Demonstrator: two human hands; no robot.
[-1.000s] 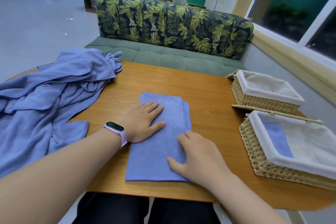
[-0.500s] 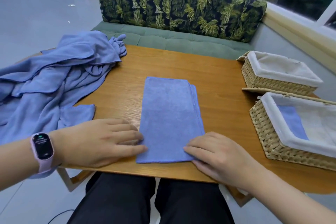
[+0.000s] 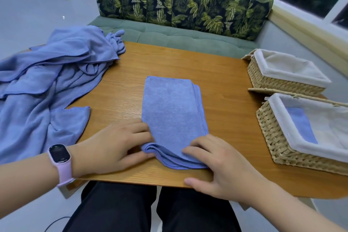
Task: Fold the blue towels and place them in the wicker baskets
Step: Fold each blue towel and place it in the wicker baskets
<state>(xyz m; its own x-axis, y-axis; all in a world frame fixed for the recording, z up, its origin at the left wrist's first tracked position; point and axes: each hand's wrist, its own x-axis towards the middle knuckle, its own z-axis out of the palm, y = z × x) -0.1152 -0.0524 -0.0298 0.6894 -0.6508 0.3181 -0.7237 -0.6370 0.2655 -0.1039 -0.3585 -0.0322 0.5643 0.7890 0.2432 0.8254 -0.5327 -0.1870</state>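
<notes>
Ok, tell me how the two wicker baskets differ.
The near basket holds a folded blue towel; the far basket shows only its bare white lining. The near basket sits by the table's front edge, closer to the right hand; the far basket sits behind it. Both are rectangular woven wicker with white cloth liners.

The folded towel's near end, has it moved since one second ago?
Yes. The near end of the folded towel is now lifted off the table, pinched by the left hand and right hand.
</notes>
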